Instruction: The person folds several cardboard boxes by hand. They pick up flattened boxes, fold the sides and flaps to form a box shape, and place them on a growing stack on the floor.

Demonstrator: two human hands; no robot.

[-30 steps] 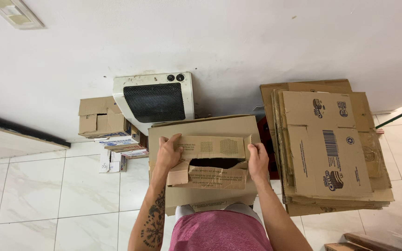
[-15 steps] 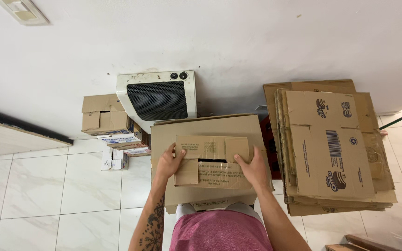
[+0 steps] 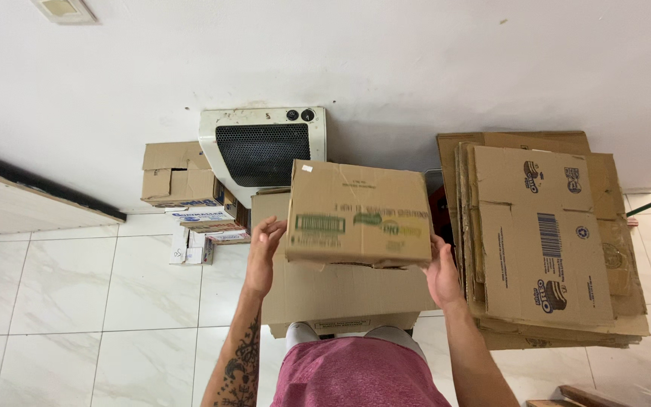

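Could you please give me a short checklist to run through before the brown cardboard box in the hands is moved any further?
1. Left hand on the box's left side: ok, palm against it.
2. Right hand on the right side: ok.
3. Brown cardboard box level: ok, only slightly tilted.
4. Box's bottom flaps shut: cannot tell, underside hidden.
5. Large open cardboard carton below stays put: ok, resting on the floor.
6. Stack of flattened cardboard sheets apart from the right elbow: ok, beside it, not touching.

heater (image 3: 263, 151) behind, floor (image 3: 77, 301) left open
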